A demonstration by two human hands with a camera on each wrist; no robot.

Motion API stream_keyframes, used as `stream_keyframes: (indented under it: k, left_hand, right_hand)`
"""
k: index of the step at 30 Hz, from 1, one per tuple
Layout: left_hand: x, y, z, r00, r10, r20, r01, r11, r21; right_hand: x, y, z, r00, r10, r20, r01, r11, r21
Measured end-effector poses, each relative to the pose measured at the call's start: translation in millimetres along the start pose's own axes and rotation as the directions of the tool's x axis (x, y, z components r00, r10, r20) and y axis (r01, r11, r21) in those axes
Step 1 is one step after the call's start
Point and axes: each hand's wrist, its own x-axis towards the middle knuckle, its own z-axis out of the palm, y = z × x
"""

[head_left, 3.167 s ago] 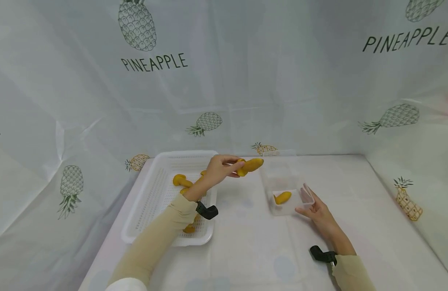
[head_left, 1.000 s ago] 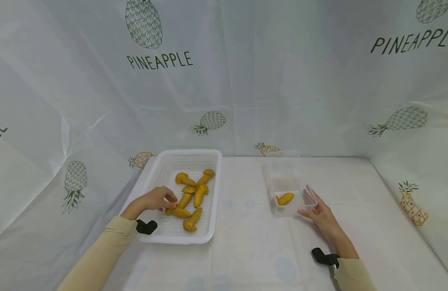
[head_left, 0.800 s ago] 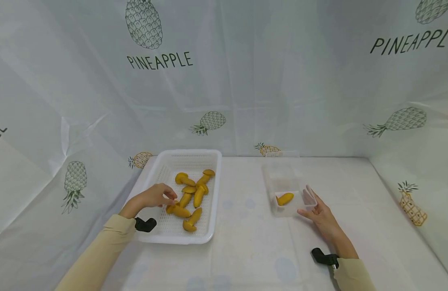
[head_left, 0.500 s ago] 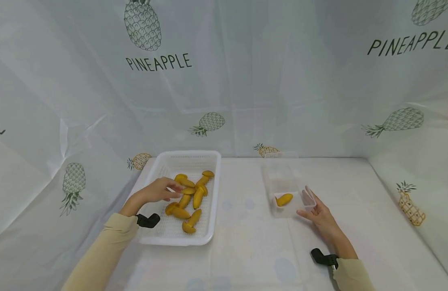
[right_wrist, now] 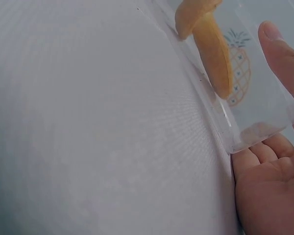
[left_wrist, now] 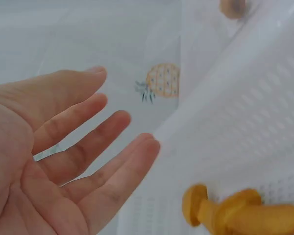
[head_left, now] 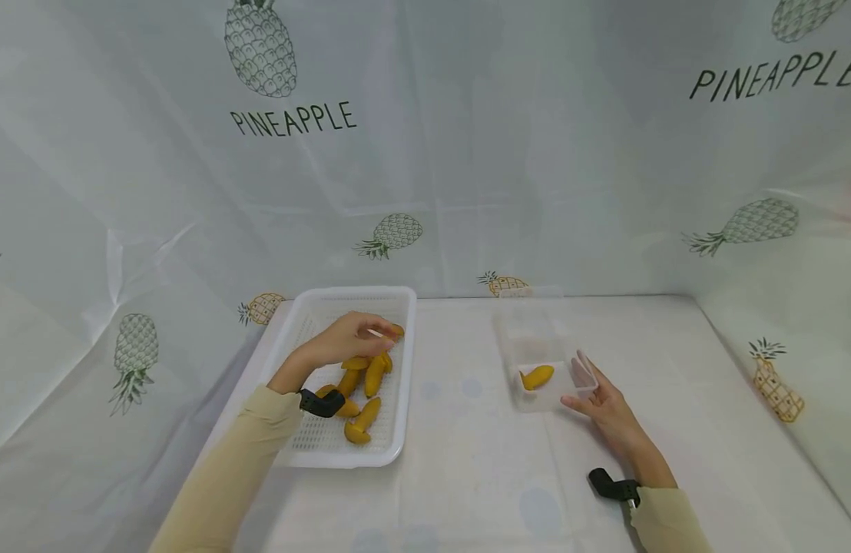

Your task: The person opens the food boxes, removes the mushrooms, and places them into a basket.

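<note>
My left hand (head_left: pixel 342 338) is over the white slotted basket (head_left: pixel 401 430), near the yellow mushroom (head_left: pixel 399 330) at its far right. In the left wrist view its fingers are spread apart and hold nothing. Several more yellow mushrooms (head_left: pixel 374 376) lie in the basket; hand and wrist hide parts of some. At the right, my right hand (head_left: pixel 608 407) holds the end of a clear plastic box (head_left: pixel 536 403), thumb on one side and fingers on the other. One yellow mushroom (right_wrist: pixel 214 56) lies in the box.
The box's clear lid (head_left: pixel 532 315) lies folded back behind it. Basket and box stand apart on a table with a pale cloth (head_left: pixel 467 461). A pineapple-print curtain (head_left: pixel 550 153) rises behind and at both sides.
The left hand brought the mushroom it held back into the basket and let go of it. It has since moved away from the lower-left mushrooms towards the far right. The right hand stays at the box.
</note>
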Motion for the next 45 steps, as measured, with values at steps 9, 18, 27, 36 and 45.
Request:
stream_keyframes:
  k: [9, 18, 27, 36, 45]
  left_hand:
    - [36.9, 17.1, 24.0, 0.996, -0.001, -0.085, -0.007, 0.995, -0.099]
    - [95.2, 37.1, 59.1, 0.999, 0.013, -0.048, -0.019, 0.991, -0.129]
    - [143.8, 53.5, 115.2, 1.0, 0.026, 0.013, -0.025, 0.996, -0.086]
    - [175.1, 60.4, 166.6, 0.998, 0.029, 0.063, -0.026, 0.999, -0.043]
    - [196.6, 65.2, 201.1, 0.994, -0.055, 0.096, 0.039, 0.987, 0.156]
  right_hand:
    - [0, -3, 2, 1.0, 0.009, -0.007, -0.009, 1.0, -0.027]
    - [-2, -3, 1, 1.0, 0.014, -0.017, -0.014, 1.0, -0.015]
    - [-1, 0, -1, 1.0, 0.016, -0.016, -0.016, 1.0, 0.007]
    - [2, -2, 0, 1.0, 0.023, -0.013, -0.022, 0.999, 0.027]
    - [-1, -2, -2, 1.0, -0.002, -0.004, 0.002, 0.999, 0.048]
